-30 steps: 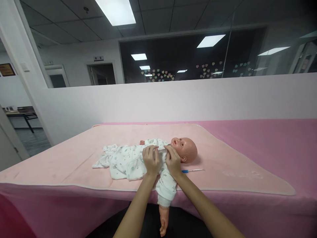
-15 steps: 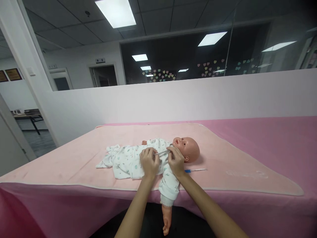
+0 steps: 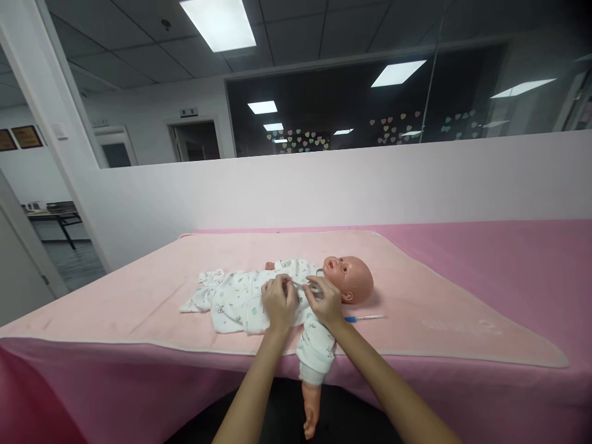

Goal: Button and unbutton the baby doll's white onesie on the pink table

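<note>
A baby doll (image 3: 349, 279) in a white printed outfit (image 3: 240, 303) lies on its back, its head to the right. My left hand (image 3: 279, 302) rests on the doll's chest, fingertips pinched on the front edge of the outfit; the exact bit of cloth is mostly hidden. Just right of it, near the doll's neck, my right hand (image 3: 326, 302) is curved with thumb and forefinger apart, and nothing shows between them. Below my right wrist, the doll's sleeved arm (image 3: 316, 351) hangs over the table's front edge.
A thermometer (image 3: 365, 318) with a blue end lies beside the doll's head. Under the doll is a peach blanket (image 3: 416, 308) over a pink table cover (image 3: 522, 265). A white low wall (image 3: 324, 191) with glass above stands behind.
My right hand has let go of the taut white cloth edge and shifted slightly left, thumb and forefinger parting. My left hand has barely moved, and the doll lies as before.
</note>
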Motion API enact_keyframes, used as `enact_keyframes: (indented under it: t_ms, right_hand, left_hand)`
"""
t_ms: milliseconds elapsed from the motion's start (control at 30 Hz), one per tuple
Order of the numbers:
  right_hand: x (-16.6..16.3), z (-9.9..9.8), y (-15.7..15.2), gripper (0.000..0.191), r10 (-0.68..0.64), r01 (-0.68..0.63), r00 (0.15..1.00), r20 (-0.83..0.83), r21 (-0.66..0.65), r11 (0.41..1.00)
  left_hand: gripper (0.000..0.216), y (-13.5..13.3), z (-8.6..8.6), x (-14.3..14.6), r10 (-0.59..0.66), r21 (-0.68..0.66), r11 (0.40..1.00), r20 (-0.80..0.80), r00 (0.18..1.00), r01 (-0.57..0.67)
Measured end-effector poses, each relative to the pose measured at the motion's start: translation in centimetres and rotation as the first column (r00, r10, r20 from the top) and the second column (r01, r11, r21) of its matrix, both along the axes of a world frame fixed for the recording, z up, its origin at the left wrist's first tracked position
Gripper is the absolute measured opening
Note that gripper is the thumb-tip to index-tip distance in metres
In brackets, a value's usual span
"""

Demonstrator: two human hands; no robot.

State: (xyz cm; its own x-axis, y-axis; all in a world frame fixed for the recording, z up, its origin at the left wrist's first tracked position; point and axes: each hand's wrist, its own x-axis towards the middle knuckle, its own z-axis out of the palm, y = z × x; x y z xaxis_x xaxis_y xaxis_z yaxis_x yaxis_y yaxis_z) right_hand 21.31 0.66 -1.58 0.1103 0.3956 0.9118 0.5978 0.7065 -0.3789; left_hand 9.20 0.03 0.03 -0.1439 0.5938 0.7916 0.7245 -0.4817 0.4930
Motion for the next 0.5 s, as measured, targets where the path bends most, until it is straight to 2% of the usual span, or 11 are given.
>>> enact_keyframes:
  t_ms: [233,367,500]
  right_hand:
    - [-0.23,0.03,0.05,0.009,-0.035,0.035,0.999,0.034,-0.002,0.999]
    - [-0.29,0.05,0.02,0.013,-0.047,0.048,0.998,0.035,-0.015,0.999]
    - [-0.29,0.07,0.04,0.014,-0.052,0.052,0.998,0.036,-0.007,0.999]
  left_hand:
    - [0.021,-0.38,0.06,-0.30,-0.034,0.001,0.999,-0.063,0.997,0.035]
    - [0.018,-0.53,0.21,-0.15,0.013,-0.016,1.000,-0.145,0.989,-0.016]
    - [0.015,-0.57,0.27,-0.02,0.033,-0.011,0.999,-0.163,0.986,-0.035]
